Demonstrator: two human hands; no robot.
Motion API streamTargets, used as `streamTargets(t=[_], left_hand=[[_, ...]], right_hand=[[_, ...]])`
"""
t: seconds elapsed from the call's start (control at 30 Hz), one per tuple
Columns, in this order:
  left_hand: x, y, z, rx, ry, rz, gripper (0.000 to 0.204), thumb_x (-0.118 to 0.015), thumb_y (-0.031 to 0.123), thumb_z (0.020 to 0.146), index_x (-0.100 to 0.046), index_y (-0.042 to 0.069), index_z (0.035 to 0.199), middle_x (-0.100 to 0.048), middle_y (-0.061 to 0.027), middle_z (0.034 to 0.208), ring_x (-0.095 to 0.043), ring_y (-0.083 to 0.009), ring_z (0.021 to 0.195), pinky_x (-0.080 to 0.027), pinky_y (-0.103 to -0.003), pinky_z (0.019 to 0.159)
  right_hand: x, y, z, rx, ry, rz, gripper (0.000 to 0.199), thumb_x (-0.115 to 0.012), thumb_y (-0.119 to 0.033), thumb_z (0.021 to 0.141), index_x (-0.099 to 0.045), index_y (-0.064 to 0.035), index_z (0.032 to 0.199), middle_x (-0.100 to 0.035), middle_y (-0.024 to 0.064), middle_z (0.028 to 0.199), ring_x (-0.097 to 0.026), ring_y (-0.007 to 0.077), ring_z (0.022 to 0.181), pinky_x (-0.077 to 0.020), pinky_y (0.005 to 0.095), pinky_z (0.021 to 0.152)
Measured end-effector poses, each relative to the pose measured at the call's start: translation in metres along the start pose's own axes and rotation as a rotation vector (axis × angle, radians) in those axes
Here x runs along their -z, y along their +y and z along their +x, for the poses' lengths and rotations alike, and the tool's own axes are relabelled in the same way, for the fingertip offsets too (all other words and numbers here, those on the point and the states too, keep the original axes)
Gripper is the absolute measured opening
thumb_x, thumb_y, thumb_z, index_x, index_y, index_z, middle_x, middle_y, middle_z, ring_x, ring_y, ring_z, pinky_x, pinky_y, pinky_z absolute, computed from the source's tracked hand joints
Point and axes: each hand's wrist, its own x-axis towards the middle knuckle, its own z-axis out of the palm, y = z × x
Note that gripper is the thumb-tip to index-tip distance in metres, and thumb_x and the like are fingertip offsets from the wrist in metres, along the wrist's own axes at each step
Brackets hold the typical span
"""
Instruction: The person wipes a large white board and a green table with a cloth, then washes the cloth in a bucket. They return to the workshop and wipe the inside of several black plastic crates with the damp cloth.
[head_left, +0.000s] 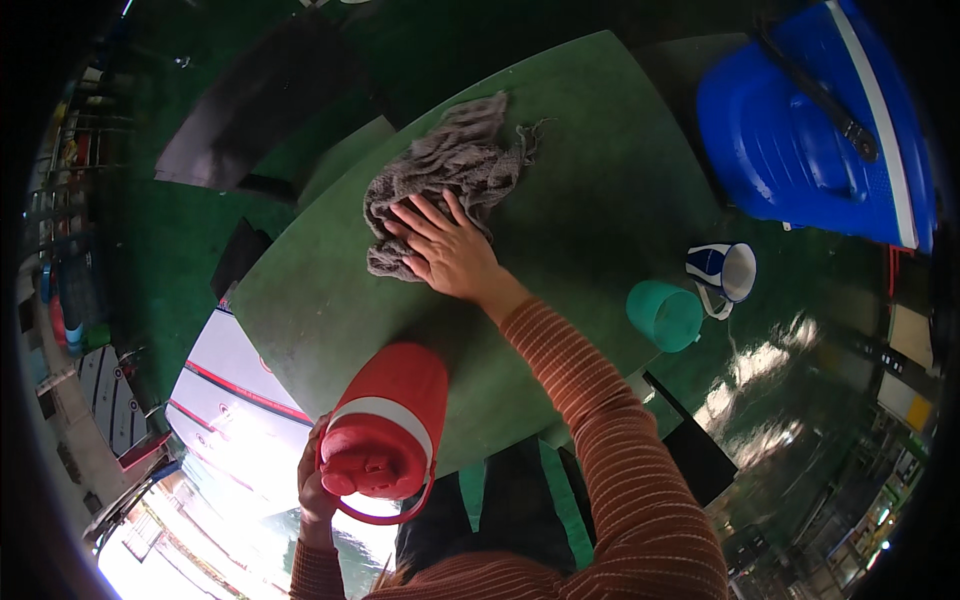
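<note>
In the head view, the right hand (pixel 445 250) lies flat and open, fingers spread, pressing on a grey rag (pixel 450 170). The rag is crumpled and frayed, and it sits on the far half of a green counter (pixel 600 200). The hand covers the rag's near edge; the rest of the cloth bunches out beyond the fingertips. The forearm wears an orange sleeve (pixel 610 440) with thin pale stripes and comes in from the lower edge.

The left hand (pixel 312 485) is closed around a red jug (pixel 385 420) at the near edge of the counter. The jug has a white band around its body and a red lid with a thin loop handle hanging under it. It is tilted, lid toward the person, and the fingers wrap its left side near the lid. Whether its base touches the counter cannot be told.

To the right of the counter, lower down, stand a teal cup (pixel 665 315) and a blue-and-white mug (pixel 725 272), just beside each other. Farther right lies a large blue board (pixel 810 140) with a white stripe and a black strap. To the left of the counter a white board (pixel 235 390) with red lines lies on the green floor (pixel 170 260).
</note>
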Motion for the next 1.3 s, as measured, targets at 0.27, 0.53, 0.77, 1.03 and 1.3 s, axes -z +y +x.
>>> streamTargets(t=[0.27,0.53,0.77,1.03,1.3], left_hand=[[0.06,0.017,0.002,-0.112,0.252,0.327,0.046,-0.034,0.052,0.09,-0.048,0.009,0.1,-0.042,-0.0138,0.128,-0.038,-0.0289,0.122,-0.028,-0.047,0.101],[0.036,0.084,0.01,-0.255,0.281,0.726,0.047,-0.03,0.049,0.092,-0.048,0.008,0.103,-0.046,-0.0139,0.122,-0.046,-0.0293,0.115,-0.038,-0.046,0.094],[-0.151,0.147,0.121,-0.741,-0.6,1.243,0.016,-0.05,0.009,0.083,-0.057,0.0,0.095,-0.056,-0.0158,0.113,-0.051,-0.0282,0.108,-0.041,-0.039,0.089],[-0.394,-0.003,0.158,-1.087,-1.035,1.744,0.076,-0.068,0.017,0.069,-0.031,0.021,0.135,-0.053,-0.0165,0.106,-0.062,-0.0301,0.078,-0.051,-0.039,0.065],[-0.441,-0.07,0.199,-1.094,-1.035,1.57,0.013,-0.054,0.01,0.077,-0.052,0.009,0.09,-0.059,-0.0122,0.063,-0.062,-0.0296,0.062,-0.049,-0.041,0.054]], right_hand=[[0.054,0.164,0.052,-0.289,0.045,-0.332,0.051,-0.033,-0.041,0.091,-0.032,-0.0178,0.136,-0.025,0.0031,0.144,-0.019,0.0229,0.134,-0.0082,0.0473,0.109],[0.1,0.26,0.025,-0.794,0.14,-0.517,0.057,-0.022,-0.045,0.092,-0.023,-0.0138,0.139,-0.015,0.0064,0.147,-0.01,0.0273,0.136,-0.0058,0.0511,0.108],[0.09,0.156,-0.016,-0.899,0.065,-0.483,0.056,-0.028,-0.038,0.091,-0.027,-0.0084,0.138,-0.016,0.007,0.147,-0.011,0.0258,0.135,-0.008,0.049,0.108],[0.066,0.013,-0.087,-0.713,0.068,-0.316,0.051,-0.038,-0.034,0.09,-0.037,-0.0042,0.131,-0.025,0.0096,0.144,-0.017,0.0249,0.134,-0.0172,0.0483,0.106],[0.072,-0.08,-0.129,-0.822,0.117,0.379,0.045,-0.043,-0.029,0.087,-0.043,-0.0099,0.128,-0.041,0.0132,0.132,-0.03,0.0319,0.126,-0.0163,0.0525,0.104]])
